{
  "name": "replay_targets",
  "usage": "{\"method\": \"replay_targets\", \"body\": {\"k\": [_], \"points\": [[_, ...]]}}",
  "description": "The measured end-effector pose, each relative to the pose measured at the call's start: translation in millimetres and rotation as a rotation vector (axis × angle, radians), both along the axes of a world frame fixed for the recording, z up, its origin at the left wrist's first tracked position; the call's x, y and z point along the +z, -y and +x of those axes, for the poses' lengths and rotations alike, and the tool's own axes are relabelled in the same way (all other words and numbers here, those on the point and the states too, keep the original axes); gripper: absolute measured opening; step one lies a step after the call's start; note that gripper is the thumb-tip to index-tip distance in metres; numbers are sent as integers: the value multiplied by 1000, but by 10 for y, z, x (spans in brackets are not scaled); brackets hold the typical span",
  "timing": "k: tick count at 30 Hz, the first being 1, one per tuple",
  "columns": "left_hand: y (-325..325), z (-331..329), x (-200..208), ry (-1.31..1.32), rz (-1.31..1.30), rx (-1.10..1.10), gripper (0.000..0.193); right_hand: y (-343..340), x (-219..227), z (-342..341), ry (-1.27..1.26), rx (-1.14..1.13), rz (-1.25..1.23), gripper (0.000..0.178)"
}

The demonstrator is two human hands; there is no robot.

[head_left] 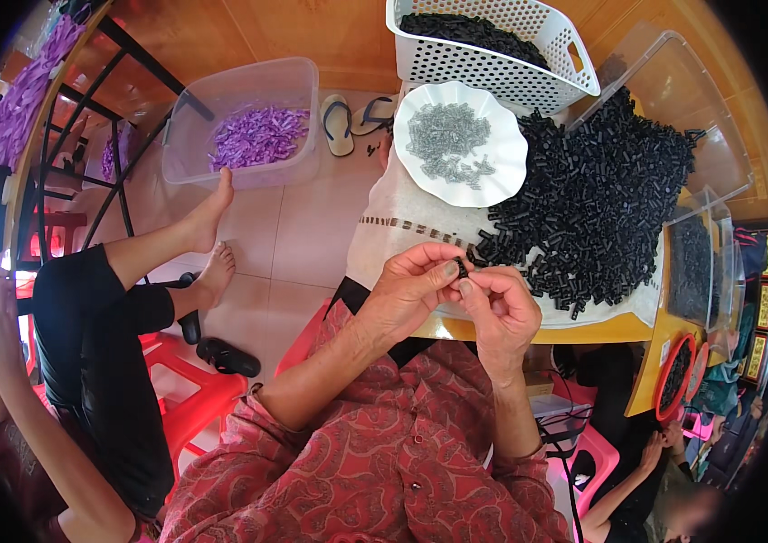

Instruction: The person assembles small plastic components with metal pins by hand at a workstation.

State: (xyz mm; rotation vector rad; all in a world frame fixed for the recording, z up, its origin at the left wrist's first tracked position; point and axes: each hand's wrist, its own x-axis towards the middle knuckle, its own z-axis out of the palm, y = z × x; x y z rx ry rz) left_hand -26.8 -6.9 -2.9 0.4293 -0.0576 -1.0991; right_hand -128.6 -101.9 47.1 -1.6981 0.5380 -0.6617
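Note:
A small black plastic piece (461,268) is pinched between the fingertips of both hands, just over the table's near edge. My left hand (417,280) grips it from the left, thumb against forefinger. From the other side my right hand (496,312) closes on it too. Beyond them, a big heap of like black pieces (592,208) spreads over a white cloth (379,204). On that cloth stands a white scalloped plate (411,172) with many small clear pieces (447,136). Whether a clear piece is also between my fingers is hidden.
Behind the plate, a white perforated basket (493,59) holds more black pieces. Clear plastic bins (692,262) stand at the right. On the floor, a clear tub (185,149) contains purple pieces. A co-worker's legs (104,281) and a red stool (185,389) are at left.

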Motion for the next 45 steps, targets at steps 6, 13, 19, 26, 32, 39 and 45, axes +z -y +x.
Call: {"method": "replay_targets", "body": {"k": [6,13,19,26,32,39,45], "points": [[2,5,-25,31,-14,-8,19,1,-21,11,20,-1,-57,10],[10,-2,-59,72,-41,10,20,-11,19,19,19,14,-52,10],[9,3,-90,110,-33,12,20,14,78,13,-49,23,-140,9],[-1,3,-68,173,10,36,20,-4,77,23,-52,3,-147,8],[1,12,-26,160,26,34,18,-4,29,17,-50,-10,-83,9],[-7,4,-34,329,153,28,18,-32,30,17,-64,-53,-188,9],[-6,16,-8,99,22,24,19,21,29,19,-60,15,-98,9]]}}
